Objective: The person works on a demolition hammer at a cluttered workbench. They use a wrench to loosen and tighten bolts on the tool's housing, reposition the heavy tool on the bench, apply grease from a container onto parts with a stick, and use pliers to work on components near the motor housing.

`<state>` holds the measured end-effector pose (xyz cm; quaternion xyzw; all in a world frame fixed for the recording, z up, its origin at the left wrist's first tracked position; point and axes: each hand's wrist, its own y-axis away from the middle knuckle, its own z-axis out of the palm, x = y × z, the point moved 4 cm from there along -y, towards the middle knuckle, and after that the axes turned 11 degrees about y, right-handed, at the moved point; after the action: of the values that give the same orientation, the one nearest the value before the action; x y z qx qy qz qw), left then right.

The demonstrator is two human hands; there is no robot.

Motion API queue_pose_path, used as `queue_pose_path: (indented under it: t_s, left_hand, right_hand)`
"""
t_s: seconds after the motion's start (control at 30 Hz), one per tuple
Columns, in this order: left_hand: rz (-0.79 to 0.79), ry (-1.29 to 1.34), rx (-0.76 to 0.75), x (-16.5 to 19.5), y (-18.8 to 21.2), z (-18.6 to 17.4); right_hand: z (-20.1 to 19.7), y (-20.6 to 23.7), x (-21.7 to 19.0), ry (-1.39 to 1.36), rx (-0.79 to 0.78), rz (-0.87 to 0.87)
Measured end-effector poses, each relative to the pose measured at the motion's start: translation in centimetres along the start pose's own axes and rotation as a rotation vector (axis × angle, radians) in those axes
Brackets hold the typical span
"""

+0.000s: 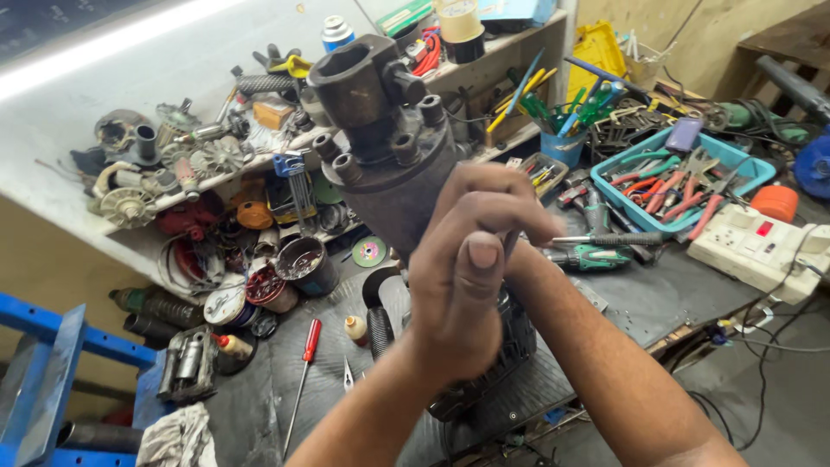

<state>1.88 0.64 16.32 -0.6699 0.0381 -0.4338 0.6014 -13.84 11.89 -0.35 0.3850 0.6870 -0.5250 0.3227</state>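
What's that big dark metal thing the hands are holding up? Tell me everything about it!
The big metal part looks like dark, greasy, worn steel. Its thick round body widens to a flange ringed with short bolt sleeves, topped by a hollow socket-like head. It stands tilted above the cluttered workbench. The left hand and right hand clasp its lower end together.

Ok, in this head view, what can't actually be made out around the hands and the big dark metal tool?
- Head view: the clasped left hand and right hand hide whatever they grip on the large dark grey metal power-tool body.
- Its lower end is covered by both forearms.
- The blue metal frame is cut off by the left edge.
- The parts on the white shelf are too small and crowded to identify.
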Motion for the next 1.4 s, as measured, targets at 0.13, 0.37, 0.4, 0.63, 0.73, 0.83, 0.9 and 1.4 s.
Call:
queue_pose_path:
  t_s: [0.13,0.37,0.4,0.63,0.73,0.83,0.9,1.4]
  left_hand:
    - [-0.203,0.336,0.237,-3.6,2.5,-0.4]
    - [-0.686,0.579,-0.060,-4.4,-0.1,-0.3]
    - [-0.724,0.433,-0.167,-3.5,-1.1,0.5]
    - [-0.088,-1.274,-0.170,-0.4,-3.0,6.5]
    - [0.322,-1.596,-0.212,-1.4,-1.2,6.6]
    - [0.598,-1.411,-0.512,-1.9,-0.1,4.9]
    - [0.674,-1.271,-0.598,-1.8,0.1,4.3]
    - [0.148,0.101,0.083,-6.1,2.8,1.6]
  right_hand:
    - [1.1,-0.4,0.0,0.431,-0.262,0.040]
    - [-0.8,0.6,0.0,-0.201,-0.179,0.005]
    - [-0.8,0.7,0.1,-0.128,-0.243,-0.007]
    - [-1.7,1.3,0.3,-0.216,-0.318,-0.007]
    - [-2.6,2.1,-0.2,-0.261,-0.296,-0.031]
    - [-2.3,3.5,-0.7,-0.215,-0.343,-0.065]
    - [-1.8,3.8,-0.7,-0.175,-0.371,-0.058]
    - [-0.7,1.1,0.6,-0.330,-0.351,-0.349]
